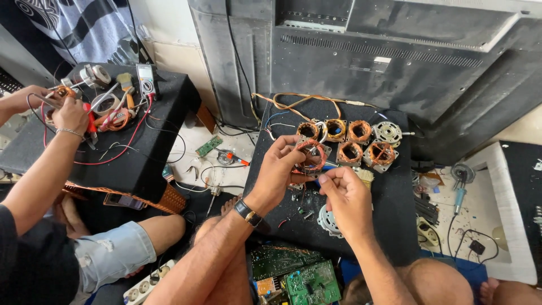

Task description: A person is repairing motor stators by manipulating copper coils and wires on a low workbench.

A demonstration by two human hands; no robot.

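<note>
Gripping a copper-wound motor stator (311, 151), left hand (278, 169), right hand (345, 197) pinching its wires, black mat (389, 209).

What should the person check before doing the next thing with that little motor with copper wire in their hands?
1. Left hand grips the motor stator: ok.
2. Right hand pinches its wire: cannot tell, too small.
3. Spare stators sit apart on the black mat: ok.
4. Small loose parts lie under the hands: not ok.
5. Co-worker's hands stay at the other table: ok.
</note>
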